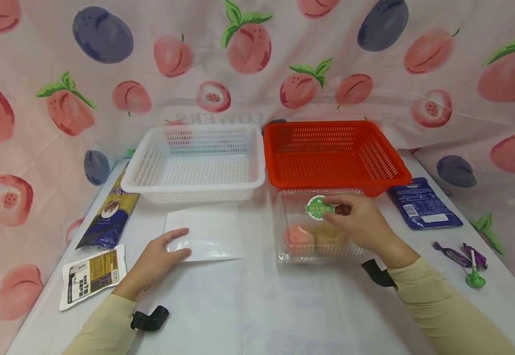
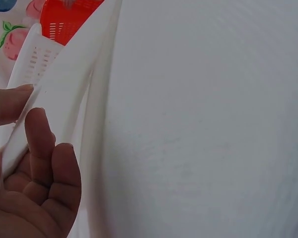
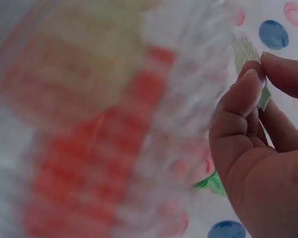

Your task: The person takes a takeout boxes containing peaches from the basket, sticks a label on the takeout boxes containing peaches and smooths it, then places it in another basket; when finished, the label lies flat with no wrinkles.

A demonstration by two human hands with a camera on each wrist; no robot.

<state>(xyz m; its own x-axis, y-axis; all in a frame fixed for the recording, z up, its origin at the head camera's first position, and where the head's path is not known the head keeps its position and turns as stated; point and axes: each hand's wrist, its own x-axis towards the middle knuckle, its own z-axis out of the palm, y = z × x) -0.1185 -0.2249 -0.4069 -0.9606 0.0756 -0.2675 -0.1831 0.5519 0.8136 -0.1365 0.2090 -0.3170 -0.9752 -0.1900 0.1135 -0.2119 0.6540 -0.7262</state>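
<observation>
My right hand (image 1: 358, 222) pinches a round green-and-white sticker (image 1: 314, 207) between thumb and fingertips, over the lid of a clear plastic clamshell box (image 1: 290, 212). Inside that box sit a pink round pastry (image 1: 299, 235) and a tan one (image 1: 330, 235). The right wrist view shows an edge of the sticker (image 3: 264, 98) between the fingers, with the box blurred close by. On the left, my left hand (image 1: 155, 261) holds a flat, glossy white sheet (image 1: 217, 231) by its near left edge. In the left wrist view the sheet (image 2: 59, 82) lies between thumb and fingers.
Behind stand a white basket (image 1: 195, 190) and a red basket (image 1: 337, 185), side by side. A blue-and-gold packet (image 1: 111, 212) and a white-and-gold pouch (image 1: 93, 276) lie left. To the right are a dark blue packet (image 1: 426, 204), purple-wrapped candies (image 1: 453, 255) and a green lollipop (image 1: 475, 278).
</observation>
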